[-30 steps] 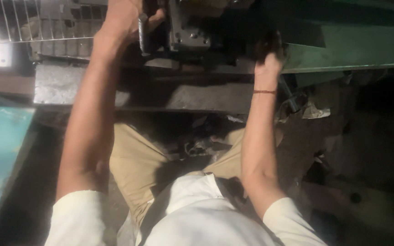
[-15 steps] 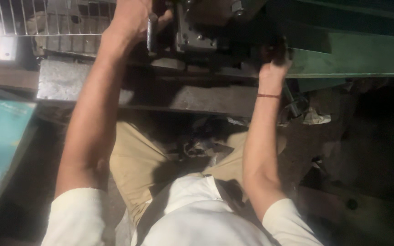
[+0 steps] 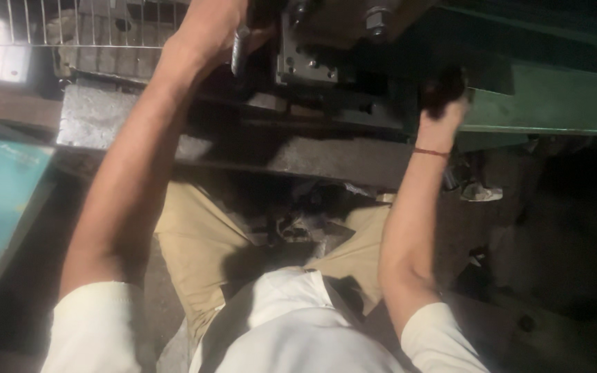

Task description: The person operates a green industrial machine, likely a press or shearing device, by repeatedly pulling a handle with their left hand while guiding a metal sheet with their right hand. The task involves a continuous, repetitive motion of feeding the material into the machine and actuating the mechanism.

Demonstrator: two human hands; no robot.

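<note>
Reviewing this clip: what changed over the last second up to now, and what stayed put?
The view has tipped downward, so the machine sits nearer the picture's top edge. The left hand keeps its grip on the metal handle, now higher in the picture. The right hand stays at the edge of the green machine body. Nothing was picked up or let go; the dark steel bed is unchanged.

Both arms reach forward, left hand point(image 3: 212, 34) fingers curled, right hand point(image 3: 442, 103) raised.

I counted two hands, a left hand point(image 3: 209, 31) and a right hand point(image 3: 442, 103). I saw one metal handle point(image 3: 240, 52), one big green machine point(image 3: 547, 103), one wire grid point(image 3: 57, 24) and one red wrist string point(image 3: 431, 152).
</note>
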